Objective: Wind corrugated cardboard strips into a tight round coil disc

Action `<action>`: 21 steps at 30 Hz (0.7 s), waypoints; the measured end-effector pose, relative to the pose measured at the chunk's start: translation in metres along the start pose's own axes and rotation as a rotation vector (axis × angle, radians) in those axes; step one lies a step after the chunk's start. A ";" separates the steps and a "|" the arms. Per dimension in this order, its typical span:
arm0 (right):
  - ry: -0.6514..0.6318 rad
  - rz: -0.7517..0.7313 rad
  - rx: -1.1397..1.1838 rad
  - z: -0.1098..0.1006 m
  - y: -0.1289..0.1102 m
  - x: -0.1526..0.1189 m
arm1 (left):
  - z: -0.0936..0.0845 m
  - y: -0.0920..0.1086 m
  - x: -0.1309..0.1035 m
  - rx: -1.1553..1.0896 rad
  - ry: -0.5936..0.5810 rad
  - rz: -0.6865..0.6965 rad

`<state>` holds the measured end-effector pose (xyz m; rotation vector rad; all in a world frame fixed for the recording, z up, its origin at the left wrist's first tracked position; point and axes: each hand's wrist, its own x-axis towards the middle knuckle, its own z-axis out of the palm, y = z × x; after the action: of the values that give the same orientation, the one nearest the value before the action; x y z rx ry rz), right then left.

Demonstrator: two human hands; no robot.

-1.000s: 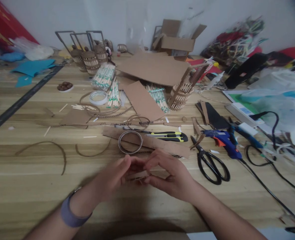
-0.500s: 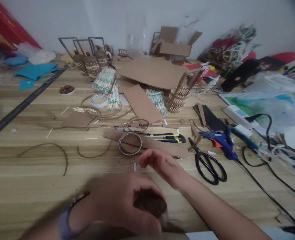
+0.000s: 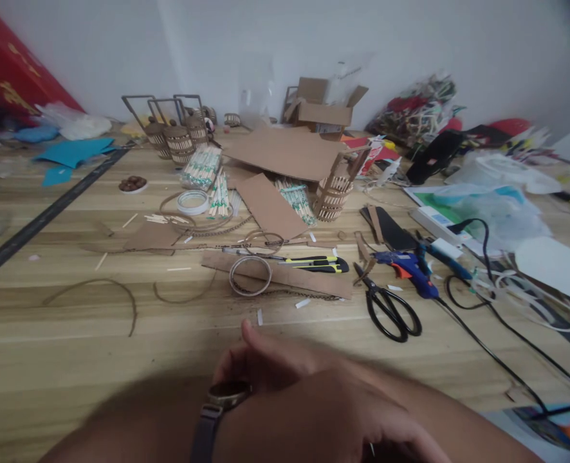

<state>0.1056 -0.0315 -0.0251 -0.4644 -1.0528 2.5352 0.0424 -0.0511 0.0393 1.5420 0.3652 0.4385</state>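
My left hand [image 3: 362, 405], with a watch on its wrist, reaches across the bottom of the view to the right. Its fingers curl downward, and what they close on is hidden apart from a tiny shiny spot. Behind the left wrist lies my right hand [image 3: 266, 357], thumb up and apart from its partly hidden fingers, with nothing visible in it. Beyond the hands are a tape ring [image 3: 250, 293], a cardboard strip [image 3: 289, 275] and a yellow-black cutter [image 3: 316, 263]. Black scissors [image 3: 391, 315] lie to the right.
A blue glue gun [image 3: 413, 273] with its cable lies at the right. Farther back stand a slatted basket [image 3: 332, 196], cardboard sheets [image 3: 285, 151], packs of sticks [image 3: 202, 166] and an open box [image 3: 323, 114]. Thin curved strips [image 3: 133, 299] lie at the left.
My left hand has moved right across my right forearm, and the dark brown round object seen in it is out of sight. My right hand has drawn down and left.
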 end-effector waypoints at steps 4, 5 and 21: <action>-0.031 -0.031 -0.003 0.000 0.001 -0.004 | 0.000 -0.001 -0.001 0.032 -0.051 0.057; -0.049 -0.013 0.003 0.000 0.002 -0.004 | 0.000 -0.001 -0.001 0.038 -0.063 0.073; 0.140 0.107 0.062 0.002 0.004 0.001 | 0.004 -0.018 0.006 0.031 -0.083 0.169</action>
<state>0.1031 -0.0352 -0.0267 -0.6876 -0.9189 2.5761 0.0500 -0.0512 0.0211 1.6225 0.1785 0.5010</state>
